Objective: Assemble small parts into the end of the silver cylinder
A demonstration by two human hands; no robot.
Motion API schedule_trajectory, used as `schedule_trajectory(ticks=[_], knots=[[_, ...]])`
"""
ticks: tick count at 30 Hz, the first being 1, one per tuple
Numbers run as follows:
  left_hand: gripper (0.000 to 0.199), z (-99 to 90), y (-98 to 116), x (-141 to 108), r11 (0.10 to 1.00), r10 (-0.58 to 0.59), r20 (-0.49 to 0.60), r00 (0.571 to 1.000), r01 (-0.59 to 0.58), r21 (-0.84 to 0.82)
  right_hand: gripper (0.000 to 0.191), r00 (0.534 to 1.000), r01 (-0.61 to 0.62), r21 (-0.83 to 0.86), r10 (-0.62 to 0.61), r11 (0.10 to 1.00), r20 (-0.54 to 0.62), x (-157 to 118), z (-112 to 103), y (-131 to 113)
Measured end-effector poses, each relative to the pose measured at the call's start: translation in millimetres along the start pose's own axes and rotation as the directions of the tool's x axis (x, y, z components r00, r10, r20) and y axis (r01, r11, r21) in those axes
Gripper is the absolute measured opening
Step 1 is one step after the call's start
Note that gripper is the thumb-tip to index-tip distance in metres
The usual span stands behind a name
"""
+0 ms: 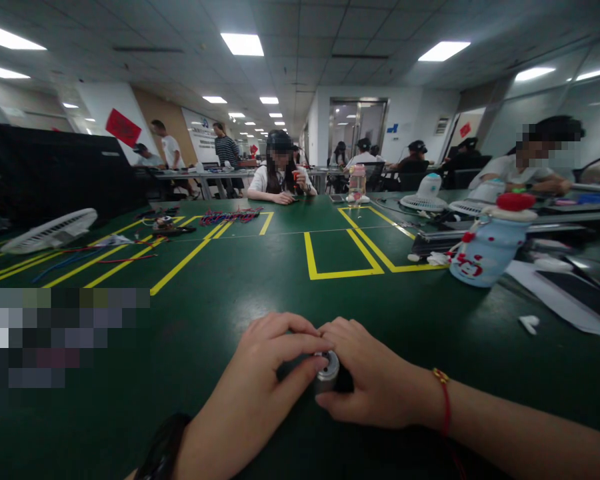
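Note:
A small silvery metal cylinder (327, 375) stands upright near the front middle of the green table (205, 347). My left hand (265, 373) reaches it from the left, with the thumb and a fingertip pinching at its top face. On the right side, my right hand (375, 380) wraps round the cylinder, thumb at the front near its base and fingers behind. The fingers cover part of the cylinder, and details of its top are too small to make out.
A blue bottle (490, 250) with a red top stands at the right, near white earphones (529, 325) and papers. Wires (233, 215) and a white fan (53, 230) lie at the left. A person (280, 170) sits across the table.

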State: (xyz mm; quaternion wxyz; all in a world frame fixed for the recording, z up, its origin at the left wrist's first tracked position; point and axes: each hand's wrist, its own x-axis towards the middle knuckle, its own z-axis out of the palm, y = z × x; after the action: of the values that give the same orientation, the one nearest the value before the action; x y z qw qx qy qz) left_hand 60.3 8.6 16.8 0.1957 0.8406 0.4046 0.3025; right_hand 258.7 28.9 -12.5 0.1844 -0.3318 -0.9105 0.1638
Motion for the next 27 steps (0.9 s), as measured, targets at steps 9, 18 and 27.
schedule_trajectory(ticks=[9,18,27], knots=[[0.020,-12.6,-13,-12,0.994,-0.081,-0.005,0.997,0.080,-0.075,0.038,0.999,-0.036,0.047,0.035,0.998,0.007,-2,-4,-2],[0.034,-56.5,-102,-5,0.872,-0.478,-0.216,0.851,0.489,-0.004,0.040,0.998,-0.058,0.098,0.056,0.994,0.023,-3,-9,-4],[0.036,-56.0,-112,-5,0.831,-0.546,-0.216,0.809,0.556,-0.017,0.040,0.998,-0.064,0.103,0.061,0.993,0.026,-4,-9,-4]])
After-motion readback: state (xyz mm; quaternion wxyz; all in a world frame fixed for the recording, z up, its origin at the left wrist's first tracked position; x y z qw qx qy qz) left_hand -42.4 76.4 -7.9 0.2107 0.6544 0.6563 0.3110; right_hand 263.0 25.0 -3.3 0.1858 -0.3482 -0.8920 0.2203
